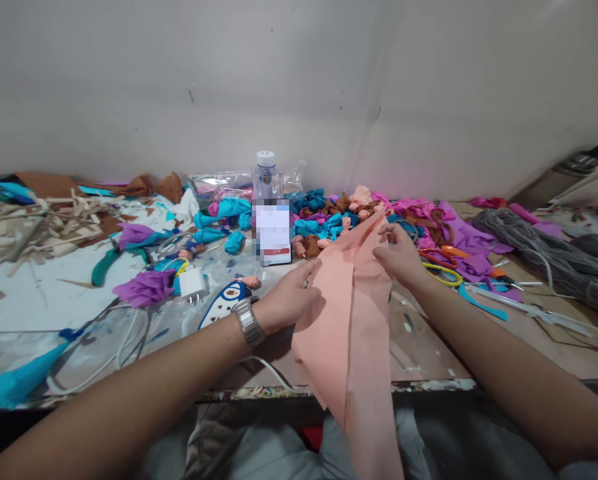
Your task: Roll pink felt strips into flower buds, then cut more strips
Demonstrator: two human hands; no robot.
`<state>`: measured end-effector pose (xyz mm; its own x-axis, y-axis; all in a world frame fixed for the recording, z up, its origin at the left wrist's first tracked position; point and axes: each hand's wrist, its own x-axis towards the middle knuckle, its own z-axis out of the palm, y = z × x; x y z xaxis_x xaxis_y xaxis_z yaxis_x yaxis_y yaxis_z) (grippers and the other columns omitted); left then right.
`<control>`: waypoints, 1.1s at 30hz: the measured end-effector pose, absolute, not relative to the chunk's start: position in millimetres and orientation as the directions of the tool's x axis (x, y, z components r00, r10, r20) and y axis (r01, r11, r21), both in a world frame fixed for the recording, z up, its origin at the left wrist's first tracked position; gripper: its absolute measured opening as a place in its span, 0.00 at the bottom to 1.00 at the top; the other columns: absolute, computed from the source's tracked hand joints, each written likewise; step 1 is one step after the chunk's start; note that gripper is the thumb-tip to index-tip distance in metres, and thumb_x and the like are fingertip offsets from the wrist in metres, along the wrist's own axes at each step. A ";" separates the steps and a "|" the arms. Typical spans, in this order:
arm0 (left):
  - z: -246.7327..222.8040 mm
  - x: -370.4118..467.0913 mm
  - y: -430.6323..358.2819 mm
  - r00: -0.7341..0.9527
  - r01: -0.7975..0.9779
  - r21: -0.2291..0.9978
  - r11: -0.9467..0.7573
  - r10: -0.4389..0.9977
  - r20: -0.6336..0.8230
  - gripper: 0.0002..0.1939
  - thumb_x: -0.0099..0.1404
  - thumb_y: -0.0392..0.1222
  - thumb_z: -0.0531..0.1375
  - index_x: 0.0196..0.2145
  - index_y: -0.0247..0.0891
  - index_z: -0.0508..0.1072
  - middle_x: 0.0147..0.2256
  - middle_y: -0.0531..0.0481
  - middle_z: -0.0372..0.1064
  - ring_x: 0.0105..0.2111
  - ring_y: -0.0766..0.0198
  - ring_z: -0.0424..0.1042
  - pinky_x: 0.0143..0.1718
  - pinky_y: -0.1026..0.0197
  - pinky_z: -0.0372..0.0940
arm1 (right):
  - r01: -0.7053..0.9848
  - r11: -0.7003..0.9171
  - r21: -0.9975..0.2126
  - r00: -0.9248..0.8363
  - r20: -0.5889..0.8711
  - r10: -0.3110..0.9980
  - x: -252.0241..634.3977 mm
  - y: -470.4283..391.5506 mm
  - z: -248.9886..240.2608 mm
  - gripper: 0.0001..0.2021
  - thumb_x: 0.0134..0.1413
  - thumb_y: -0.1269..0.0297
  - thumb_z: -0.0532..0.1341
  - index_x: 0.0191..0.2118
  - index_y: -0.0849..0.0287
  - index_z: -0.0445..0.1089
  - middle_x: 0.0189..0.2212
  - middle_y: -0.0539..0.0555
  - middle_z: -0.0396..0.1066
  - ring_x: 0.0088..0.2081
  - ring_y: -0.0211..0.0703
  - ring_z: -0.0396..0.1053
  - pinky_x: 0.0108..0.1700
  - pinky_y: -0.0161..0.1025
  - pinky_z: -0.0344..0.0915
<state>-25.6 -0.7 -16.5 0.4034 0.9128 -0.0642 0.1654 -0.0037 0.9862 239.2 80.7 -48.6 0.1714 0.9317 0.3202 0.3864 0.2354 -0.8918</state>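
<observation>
A long folded piece of peach crepe paper (369, 333) hangs from both hands over the table's front edge. My left hand (291, 297), with a metal watch at the wrist, is closed on its left side, thumb and fingers pinching the paper. At the upper right side of the sheet, my right hand (397, 252) pinches the paper between curled fingers. The sheet's lower end drops toward the lap. Behind it, a phone (273, 233) stands upright against a clear bottle (266, 173).
Crumpled coloured paper pieces (329, 223) lie along the back. Wood strips (29, 223) and green-handled pliers (105, 267) are at left. A power strip (225, 301), white charger (193, 283), glue gun (529, 308), yellow-handled scissors (443, 273) and grey cord bundle (543, 257) surround the hands.
</observation>
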 end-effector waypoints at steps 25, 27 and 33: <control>-29.8 -28.0 8.2 0.275 0.106 0.992 -0.069 0.961 0.037 0.42 0.60 0.37 0.64 0.70 0.37 0.59 0.61 0.36 0.69 0.54 0.49 0.74 0.61 0.44 0.65 | 0.201 0.221 -0.954 0.144 0.252 0.957 248.3 97.9 -49.8 0.27 0.43 0.60 0.67 0.53 0.55 0.70 0.38 0.52 0.76 0.34 0.42 0.73 0.40 0.46 0.76; -28.9 -27.4 6.8 0.272 0.158 0.987 -0.003 0.961 -0.041 0.42 0.59 0.36 0.64 0.70 0.34 0.59 0.56 0.36 0.72 0.47 0.51 0.76 0.54 0.45 0.70 | 0.234 0.205 -0.950 0.101 0.233 0.967 245.7 96.4 -51.4 0.22 0.42 0.59 0.67 0.46 0.57 0.73 0.36 0.53 0.76 0.32 0.42 0.72 0.37 0.44 0.74; -19.9 -25.1 2.6 0.428 0.150 0.988 0.028 0.899 -0.090 0.42 0.52 0.29 0.61 0.66 0.34 0.65 0.54 0.40 0.73 0.35 0.62 0.74 0.33 0.61 0.68 | 0.353 0.198 -0.914 0.079 0.240 0.967 240.9 95.5 -50.6 0.16 0.41 0.59 0.66 0.40 0.57 0.77 0.47 0.56 0.74 0.39 0.43 0.70 0.38 0.42 0.70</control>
<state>-25.1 2.6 -19.9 0.4279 0.8993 -0.0904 0.1498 0.0280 0.9883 240.9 95.5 -50.6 0.0786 0.9675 0.2404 0.3534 0.1984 -0.9142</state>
